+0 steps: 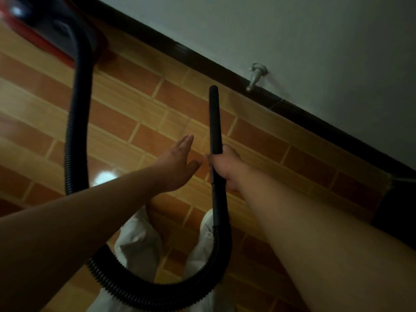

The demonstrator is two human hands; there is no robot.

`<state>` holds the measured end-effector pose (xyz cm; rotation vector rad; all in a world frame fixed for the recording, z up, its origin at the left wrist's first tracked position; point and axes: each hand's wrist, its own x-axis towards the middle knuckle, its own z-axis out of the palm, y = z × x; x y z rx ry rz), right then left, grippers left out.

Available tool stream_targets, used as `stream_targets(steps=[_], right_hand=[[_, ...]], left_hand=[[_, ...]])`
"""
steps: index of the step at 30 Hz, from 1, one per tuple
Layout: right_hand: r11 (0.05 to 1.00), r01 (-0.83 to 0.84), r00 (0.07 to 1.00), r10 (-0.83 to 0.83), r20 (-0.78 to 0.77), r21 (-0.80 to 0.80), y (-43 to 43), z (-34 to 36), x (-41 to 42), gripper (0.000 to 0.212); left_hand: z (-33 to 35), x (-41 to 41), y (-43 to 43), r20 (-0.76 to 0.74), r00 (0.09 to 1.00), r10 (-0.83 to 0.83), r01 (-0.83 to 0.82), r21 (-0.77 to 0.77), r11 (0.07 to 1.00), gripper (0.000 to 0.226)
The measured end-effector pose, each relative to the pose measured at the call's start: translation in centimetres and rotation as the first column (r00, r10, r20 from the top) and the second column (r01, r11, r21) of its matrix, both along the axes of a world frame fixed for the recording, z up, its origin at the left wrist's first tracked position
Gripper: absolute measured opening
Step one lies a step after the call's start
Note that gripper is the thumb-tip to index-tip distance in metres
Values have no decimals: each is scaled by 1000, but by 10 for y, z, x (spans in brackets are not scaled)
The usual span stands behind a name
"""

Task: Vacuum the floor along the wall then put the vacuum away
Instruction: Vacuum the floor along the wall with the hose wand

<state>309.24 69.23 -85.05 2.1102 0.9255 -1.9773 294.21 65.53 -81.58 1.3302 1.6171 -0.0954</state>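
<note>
My right hand [227,167] is shut on the black vacuum wand [215,122], whose tip points toward the dark baseboard [202,61] under the white wall [292,30]. From the wand's lower end a ribbed black hose [74,136] loops under my arms and climbs to the red and black vacuum body [45,25] at the top left. My left hand [180,161] hovers flat just left of the wand, fingers together and extended, holding nothing.
The floor is orange and tan brick-pattern tile [135,104]. A metal doorstop [256,75] sticks out of the wall above the baseboard, right of the wand tip. My white trouser legs [139,244] show below. A dark opening [396,210] lies at the right edge.
</note>
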Motion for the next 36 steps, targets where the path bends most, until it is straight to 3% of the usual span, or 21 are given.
stream_targets(steps=[3, 8, 15, 20, 24, 31, 36], right_hand=[[994, -80, 996, 83, -40, 75, 5, 23, -41, 45], [928, -235, 971, 238, 25, 290, 17, 81, -90, 71], [694, -556, 813, 569, 126, 458, 51, 199, -168, 74], [532, -674, 704, 671, 230, 512, 65, 274, -247, 68], [497, -704, 666, 711, 228, 507, 69, 341, -305, 68], [340, -753, 568, 768, 296, 564, 52, 436, -413, 77], [333, -681, 596, 769, 229, 652, 39, 491, -481, 80]], left_hand=[[20, -34, -5, -1, 997, 74, -74, 16, 997, 77], [65, -82, -6, 14, 973, 232, -232, 102, 967, 76], [151, -165, -1, 44, 930, 366, -368, 164, 915, 75], [221, -236, 0, 147, 848, 509, -529, 173, 831, 72], [288, -292, -10, 202, 770, 605, -635, 152, 758, 71], [411, -384, -31, 367, 580, 727, -808, 147, 570, 63], [489, -430, -34, 429, 527, 734, -846, 188, 498, 51]])
